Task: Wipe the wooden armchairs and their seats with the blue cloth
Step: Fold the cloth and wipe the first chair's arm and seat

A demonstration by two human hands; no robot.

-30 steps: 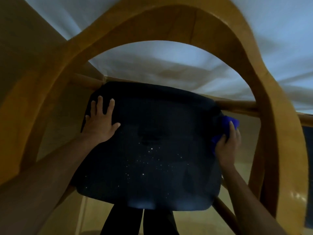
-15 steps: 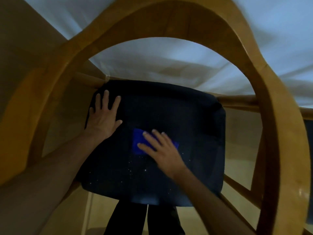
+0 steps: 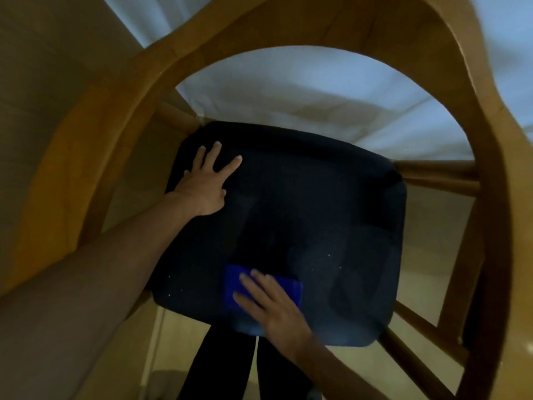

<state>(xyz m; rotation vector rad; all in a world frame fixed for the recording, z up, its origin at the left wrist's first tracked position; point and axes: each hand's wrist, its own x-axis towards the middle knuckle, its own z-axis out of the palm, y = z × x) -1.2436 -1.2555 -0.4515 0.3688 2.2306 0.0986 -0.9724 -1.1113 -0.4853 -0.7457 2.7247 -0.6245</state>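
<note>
The person leans over the back of a wooden armchair (image 3: pixel 496 197), whose curved top rail arches around the whole scene like a hoop. Inside that hoop lies the dark seat (image 3: pixel 311 215), a padded cushion with rounded corners and a few pale specks scattered over its near half.

The left hand (image 3: pixel 204 183) lies flat on the seat's far left corner, fingers spread wide and palm down, holding nothing; the bare forearm runs back from it toward the near left. The right hand (image 3: pixel 274 307) is at the seat's near edge, a little left of the seat's middle, pressing down flat with fingers stretched out on the blue cloth (image 3: pixel 233 287). The cloth is folded into a small rectangle and lies flat on the seat, partly covered by the fingers, with its left part and far right corner showing. The hand is a little blurred.

Round wooden rails meet the seat at its far left corner and at its right side, and slanted ones run below the seat's near right corner. Beyond the seat's far edge hangs a white cloth (image 3: pixel 317 96) with soft folds. Under the seat's near edge the person's dark trouser legs (image 3: pixel 225 368) show against a pale floor (image 3: pixel 432 255).
</note>
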